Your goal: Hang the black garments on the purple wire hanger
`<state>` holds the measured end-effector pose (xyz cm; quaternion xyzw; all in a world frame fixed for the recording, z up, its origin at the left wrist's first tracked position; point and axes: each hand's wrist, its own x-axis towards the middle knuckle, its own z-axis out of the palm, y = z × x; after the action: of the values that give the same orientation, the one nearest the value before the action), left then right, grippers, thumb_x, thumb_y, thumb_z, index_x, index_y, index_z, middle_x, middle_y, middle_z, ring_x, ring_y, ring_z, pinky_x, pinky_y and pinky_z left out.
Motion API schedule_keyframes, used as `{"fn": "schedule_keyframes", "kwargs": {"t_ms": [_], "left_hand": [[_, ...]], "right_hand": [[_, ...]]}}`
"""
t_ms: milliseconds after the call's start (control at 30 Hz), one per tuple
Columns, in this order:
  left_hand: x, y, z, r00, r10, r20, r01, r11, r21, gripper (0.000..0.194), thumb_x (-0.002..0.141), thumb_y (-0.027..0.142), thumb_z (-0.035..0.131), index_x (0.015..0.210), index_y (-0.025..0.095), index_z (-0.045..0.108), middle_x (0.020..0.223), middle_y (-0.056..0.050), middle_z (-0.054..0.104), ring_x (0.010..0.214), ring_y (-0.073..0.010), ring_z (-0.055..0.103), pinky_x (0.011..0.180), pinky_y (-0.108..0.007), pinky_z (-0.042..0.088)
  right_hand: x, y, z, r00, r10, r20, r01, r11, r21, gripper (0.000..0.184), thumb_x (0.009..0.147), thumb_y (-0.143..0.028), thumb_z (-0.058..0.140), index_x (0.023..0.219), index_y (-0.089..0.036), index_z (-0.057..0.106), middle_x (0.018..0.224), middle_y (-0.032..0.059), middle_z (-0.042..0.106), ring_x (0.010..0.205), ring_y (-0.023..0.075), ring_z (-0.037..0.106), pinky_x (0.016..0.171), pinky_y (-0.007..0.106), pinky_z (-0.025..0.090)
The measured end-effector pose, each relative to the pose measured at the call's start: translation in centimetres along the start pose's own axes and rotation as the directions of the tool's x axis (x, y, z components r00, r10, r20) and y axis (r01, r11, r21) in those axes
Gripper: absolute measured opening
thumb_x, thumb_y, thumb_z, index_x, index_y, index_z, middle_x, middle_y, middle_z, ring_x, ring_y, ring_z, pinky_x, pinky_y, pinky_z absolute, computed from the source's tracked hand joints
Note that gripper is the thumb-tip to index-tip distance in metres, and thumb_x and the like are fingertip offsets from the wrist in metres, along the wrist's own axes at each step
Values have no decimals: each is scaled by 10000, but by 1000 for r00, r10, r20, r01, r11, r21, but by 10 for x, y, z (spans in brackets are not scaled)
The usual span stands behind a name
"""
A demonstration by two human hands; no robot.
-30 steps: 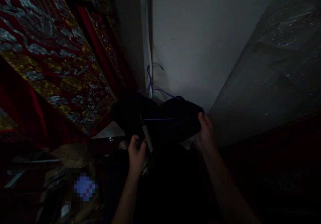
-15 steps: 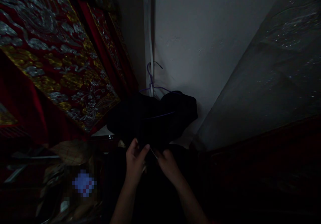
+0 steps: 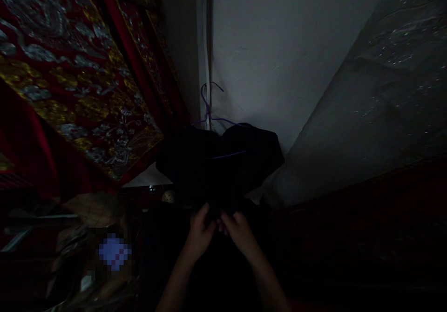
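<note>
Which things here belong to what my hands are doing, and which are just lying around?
Seemingly in use:
- dark garment, by your left hand and right hand; grip too dark to tell
- purple hanger bearing it

Seemingly just around:
- red patterned cloth
- pale dotted round object

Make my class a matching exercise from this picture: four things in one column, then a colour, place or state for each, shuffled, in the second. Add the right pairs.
Things
1. hanger
2. dark garment
3. embroidered cloth
4. right hand

Colours, places or states
A. red, with gold and silver patterns
B. close beside the left hand
C. purple
D. draped on the hanger

Right pairs: 1-C, 2-D, 3-A, 4-B
</note>
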<state>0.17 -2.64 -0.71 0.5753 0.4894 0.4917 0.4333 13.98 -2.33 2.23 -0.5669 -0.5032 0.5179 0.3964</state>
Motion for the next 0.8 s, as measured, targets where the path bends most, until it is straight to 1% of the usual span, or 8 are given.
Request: {"fn": "schedule_keyframes", "kwargs": {"t_ms": [100, 200, 267, 367, 467, 567, 667, 800], "left_hand": [[4, 2, -2, 995, 66, 75, -73, 992, 100, 157, 849, 249, 579, 980, 192, 642, 731, 11, 643, 703, -154, 617, 675, -253, 494], [4, 4, -1, 990, 140, -4, -137, 969, 207, 60, 863, 217, 558, 855, 196, 614, 743, 15, 632, 727, -146, 614, 698, -246, 477], [3, 7, 0, 982, 177, -59, -155, 951, 265, 78, 861, 198, 557, 796, 197, 600, 737, 19, 627, 715, -142, 611, 692, -242, 466], [1, 9, -1, 974, 206, -93, -171, 940, 294, 87, 870, 201, 571, 814, 196, 637, 757, 7, 658, 720, -150, 628, 711, -253, 479], [1, 9, -5, 972, 215, -100, -180, 944, 276, 122, 887, 227, 585, 910, 194, 700, 837, -31, 704, 768, -174, 659, 741, -277, 501], [1, 9, -9, 973, 204, -107, -173, 953, 249, 152, 892, 242, 596, 935, 198, 735, 862, -54, 713, 785, -190, 672, 741, -290, 513], [0, 10, -9, 972, 192, -139, -159, 963, 218, 139, 869, 235, 615, 896, 203, 748, 835, -55, 702, 764, -199, 670, 725, -294, 516], [-1, 11, -6, 971, 193, -141, -158, 962, 224, 126, 857, 216, 619, 881, 207, 743, 826, -49, 701, 764, -202, 670, 719, -292, 506]], "right_hand": [[-2, 1, -1, 999, -36, 20, 36, 999, -1, 632, 821, -757, 480, 606, -173, 589, 538, 24, 546, 499, 137, 506, 517, 268, 379], [-3, 0, 2, 991, -129, 35, 129, 992, 5, 523, 857, -684, 517, 701, -186, 565, 592, -6, 539, 532, 130, 502, 529, 254, 371], [-3, -2, 3, 981, -193, 21, 194, 979, -66, 450, 875, -615, 541, 699, -202, 517, 621, -14, 527, 575, 135, 514, 557, 252, 376], [-1, -5, 4, 967, -248, 55, 254, 946, -202, 370, 938, -519, 473, 733, -212, 495, 653, -11, 539, 631, 152, 554, 615, 260, 389], [3, -7, 2, 961, -255, 106, 274, 927, -255, 280, 968, -460, 430, 840, -222, 502, 669, -19, 564, 648, 160, 585, 648, 264, 396], [8, -8, 2, 956, -268, 123, 289, 932, -218, 280, 968, -453, 434, 811, -228, 493, 653, -29, 549, 625, 147, 562, 635, 254, 387], [14, -8, 4, 960, -232, 159, 248, 964, -91, 360, 953, -483, 442, 708, -222, 478, 582, -38, 497, 560, 130, 506, 584, 246, 375], [17, -7, 5, 972, -212, 101, 216, 976, -32, 293, 914, -488, 530, 797, -219, 513, 589, -48, 518, 564, 132, 522, 579, 245, 391]]}}
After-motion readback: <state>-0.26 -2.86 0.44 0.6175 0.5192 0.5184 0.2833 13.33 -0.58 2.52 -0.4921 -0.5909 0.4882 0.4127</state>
